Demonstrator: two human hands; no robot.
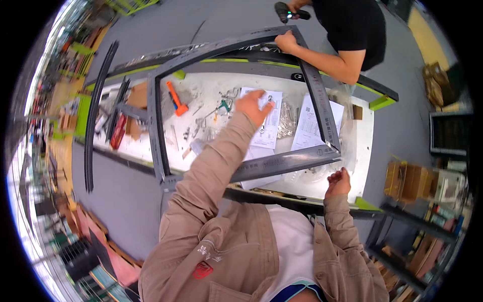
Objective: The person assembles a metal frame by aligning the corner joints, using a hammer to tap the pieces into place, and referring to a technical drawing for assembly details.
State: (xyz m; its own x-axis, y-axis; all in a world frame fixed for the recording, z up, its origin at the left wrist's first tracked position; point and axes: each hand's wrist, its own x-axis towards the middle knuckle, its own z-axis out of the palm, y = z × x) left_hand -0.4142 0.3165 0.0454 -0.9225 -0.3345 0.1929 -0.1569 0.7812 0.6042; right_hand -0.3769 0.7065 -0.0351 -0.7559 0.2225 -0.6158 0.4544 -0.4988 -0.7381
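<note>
A dark grey rectangular window frame (282, 163) lies over the white worktable. Through its opening reaches my left hand (254, 106), thumb and fingers apart, above a printed sheet (266, 128). Beside its fingertips is a small metal fitting (270, 98); another metal fitting (262, 129) lies lower on the sheet. My right hand (338, 183) is just off the frame's near right corner, fingers curled together; whatever they may hold is hidden. At the far corner a co-worker's hand (286, 42) rests on the frame, while their other hand holds a cordless drill (283, 12) over it.
On the white tabletop (359, 166) lie an orange hammer (177, 99), a bag of screws (287, 120), a second printed sheet (307, 126) and a red box (118, 132). Dark profile strips (96, 116) extend along the left. Cardboard boxes (405, 181) stand on the floor at right.
</note>
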